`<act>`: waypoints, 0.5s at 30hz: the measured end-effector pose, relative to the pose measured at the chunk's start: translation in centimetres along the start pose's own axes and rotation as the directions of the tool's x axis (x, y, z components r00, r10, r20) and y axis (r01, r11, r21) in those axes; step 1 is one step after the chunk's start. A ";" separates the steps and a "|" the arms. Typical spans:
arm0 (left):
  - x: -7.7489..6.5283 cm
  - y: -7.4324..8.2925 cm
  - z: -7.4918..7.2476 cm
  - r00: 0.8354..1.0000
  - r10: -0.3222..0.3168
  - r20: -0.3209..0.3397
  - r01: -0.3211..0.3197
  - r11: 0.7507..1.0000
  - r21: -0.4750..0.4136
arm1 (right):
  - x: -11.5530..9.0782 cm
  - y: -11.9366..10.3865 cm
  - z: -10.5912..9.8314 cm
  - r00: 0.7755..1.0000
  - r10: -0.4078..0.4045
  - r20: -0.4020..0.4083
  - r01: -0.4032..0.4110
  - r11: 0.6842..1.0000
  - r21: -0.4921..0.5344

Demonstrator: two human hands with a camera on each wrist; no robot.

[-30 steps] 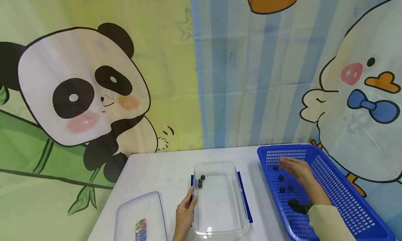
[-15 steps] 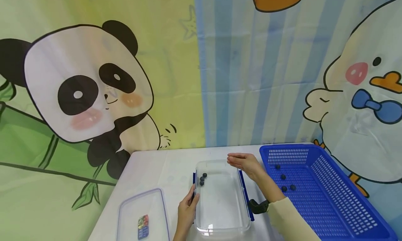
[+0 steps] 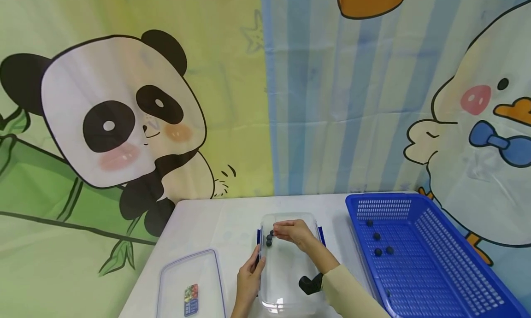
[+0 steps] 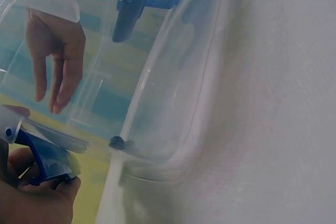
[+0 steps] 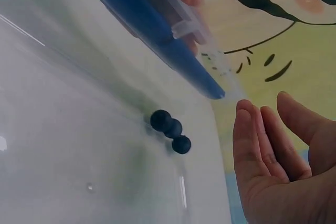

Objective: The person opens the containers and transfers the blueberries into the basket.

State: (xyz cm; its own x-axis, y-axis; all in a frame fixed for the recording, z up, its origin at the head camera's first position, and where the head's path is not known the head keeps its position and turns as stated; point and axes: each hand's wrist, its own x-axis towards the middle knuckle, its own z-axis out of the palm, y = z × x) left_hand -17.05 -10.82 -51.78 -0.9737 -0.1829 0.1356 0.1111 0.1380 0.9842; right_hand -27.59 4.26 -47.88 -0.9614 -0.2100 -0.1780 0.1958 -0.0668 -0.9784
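My left hand (image 3: 247, 281) grips the left side of a clear plastic box (image 3: 282, 276). In the left wrist view its fingers curl round the blue latch (image 4: 50, 158) on that side. Three dark blueberries (image 3: 269, 243) lie together inside the box near its far left corner. Over the box hovers my right hand (image 3: 295, 231), fingers extended and close together, fingertips overlapping the berries in the head view. The right wrist view shows the thumb apart from those fingers and nothing between them. Another blueberry (image 4: 116, 142) shows through the box wall in the left wrist view.
A blue perforated basket (image 3: 445, 258) stands on the right, with several blueberries (image 3: 378, 252) along its left part. The clear lid (image 3: 220, 285) lies left of the box on the white table (image 3: 236, 212). A cartoon-printed curtain (image 3: 307, 101) hangs behind the table.
My right hand has moved left from above the basket, past the box's right edge, to above the berries in the box. My left hand keeps its grip on the box. The view has shifted slightly.
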 end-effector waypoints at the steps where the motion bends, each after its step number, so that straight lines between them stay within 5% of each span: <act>1: 0.0 0.0 0.0 1.000 -0.001 0.004 0.001 1.000 -0.005 | 0.1 0.3 0.3 1.000 0.010 0.000 -0.010 1.000 0.010; 15: -0.1 0.1 -0.2 1.000 -0.018 0.007 0.018 0.999 -0.031 | 1.4 3.7 1.1 0.992 0.092 -0.085 -0.091 0.996 0.018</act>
State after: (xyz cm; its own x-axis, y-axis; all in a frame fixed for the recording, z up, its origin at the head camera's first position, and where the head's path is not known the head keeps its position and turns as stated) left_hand -16.94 -10.95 -51.71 -0.9770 -0.1782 0.1169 0.0993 0.1046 0.9895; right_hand -28.02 2.60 -51.60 -0.9523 -0.1315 -0.2755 0.2856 -0.0648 -0.9562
